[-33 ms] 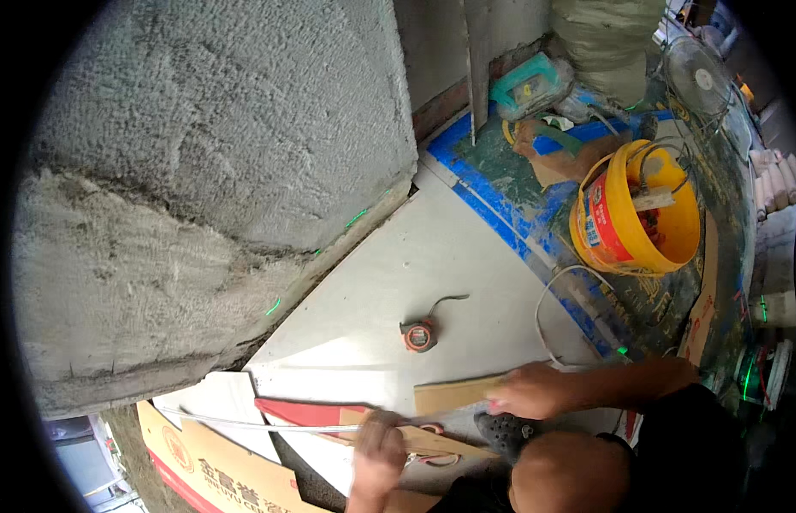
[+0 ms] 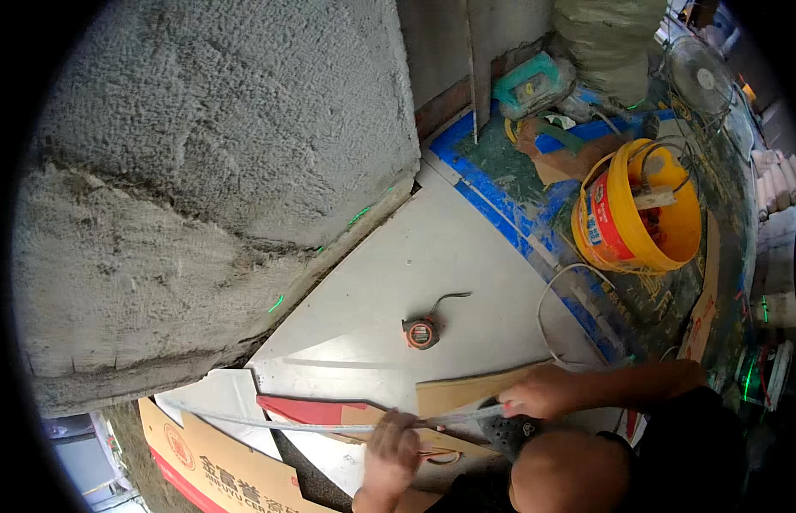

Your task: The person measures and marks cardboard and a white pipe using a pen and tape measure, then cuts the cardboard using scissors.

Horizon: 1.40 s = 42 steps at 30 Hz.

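Observation:
A long, thin, pale strip [image 2: 295, 426] stretches from the left across the cardboard pieces. My left hand [image 2: 393, 445], somewhat blurred, is closed round it near its middle. Farther right, my right hand [image 2: 535, 392] closes on the strip's right-hand part, close to my dark clog [image 2: 506, 430]. Under the strip lie a red-and-tan cardboard piece [image 2: 308, 411] and another tan cardboard piece [image 2: 453, 394]. Reddish loops like scissor handles [image 2: 440, 456] show beside my left hand, partly hidden. An orange-and-black tape measure [image 2: 421, 333] rests on the pale tile beyond both hands.
A rough cement wall block [image 2: 227, 171] fills the left. A yellow bucket [image 2: 633, 209] stands at the right on a blue-and-green mat, with a cable [image 2: 541, 312] curling beside it. Behind are a turquoise-handled tool [image 2: 535, 84] and a fan [image 2: 700, 79]. Printed cardboard [image 2: 227, 470] lies lower left.
My left hand has shifted slightly to the right along with the strip, whose left end has also moved right. My right hand has moved only a little.

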{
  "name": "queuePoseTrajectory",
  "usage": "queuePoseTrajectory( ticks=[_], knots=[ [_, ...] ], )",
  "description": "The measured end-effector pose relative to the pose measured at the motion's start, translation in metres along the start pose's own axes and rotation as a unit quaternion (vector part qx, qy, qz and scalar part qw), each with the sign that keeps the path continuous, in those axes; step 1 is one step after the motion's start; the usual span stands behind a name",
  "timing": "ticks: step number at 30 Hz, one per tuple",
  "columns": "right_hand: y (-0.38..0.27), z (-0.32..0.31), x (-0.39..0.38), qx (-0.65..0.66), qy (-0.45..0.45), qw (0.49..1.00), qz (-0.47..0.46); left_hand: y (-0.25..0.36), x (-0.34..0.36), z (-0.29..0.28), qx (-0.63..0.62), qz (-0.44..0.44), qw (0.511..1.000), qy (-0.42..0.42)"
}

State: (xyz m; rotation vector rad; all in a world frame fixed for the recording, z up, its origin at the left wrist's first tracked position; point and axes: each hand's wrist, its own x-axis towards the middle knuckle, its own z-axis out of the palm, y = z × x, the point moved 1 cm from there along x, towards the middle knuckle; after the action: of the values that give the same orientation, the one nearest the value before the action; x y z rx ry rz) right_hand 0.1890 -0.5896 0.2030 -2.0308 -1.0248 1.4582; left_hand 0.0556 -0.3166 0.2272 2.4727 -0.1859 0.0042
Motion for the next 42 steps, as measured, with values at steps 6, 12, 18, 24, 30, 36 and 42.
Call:
queuePoseTrajectory(
  ticks=[6,12,18,24,30,36,42],
  knots=[
    [0.155,0.054,-0.135,0.03,-0.098,0.947,0.305,0.056,-0.009,0.024,-0.171,-0.006,0.976,0.135],
    [0.179,0.136,-0.152,0.236,0.178,0.824,0.484,0.048,0.007,0.033,-0.328,-0.073,0.94,0.057],
    [0.164,0.145,-0.118,0.298,0.313,0.791,0.433,0.027,0.0,0.06,-0.432,-0.245,0.866,0.061],
    [0.095,0.055,-0.063,0.369,0.447,0.78,0.235,0.013,0.02,0.073,-0.555,-0.309,0.767,0.091],
    [-0.034,-0.034,0.028,0.522,0.305,0.794,-0.069,0.008,0.019,0.074,-0.616,-0.345,0.693,0.146],
    [-0.047,-0.04,0.043,0.464,0.317,0.816,-0.132,0.003,0.027,0.07,-0.602,-0.343,0.709,0.128],
    [-0.04,-0.03,0.056,0.494,0.298,0.812,-0.086,0.008,0.042,0.058,-0.469,-0.297,0.827,0.088]
  ],
)
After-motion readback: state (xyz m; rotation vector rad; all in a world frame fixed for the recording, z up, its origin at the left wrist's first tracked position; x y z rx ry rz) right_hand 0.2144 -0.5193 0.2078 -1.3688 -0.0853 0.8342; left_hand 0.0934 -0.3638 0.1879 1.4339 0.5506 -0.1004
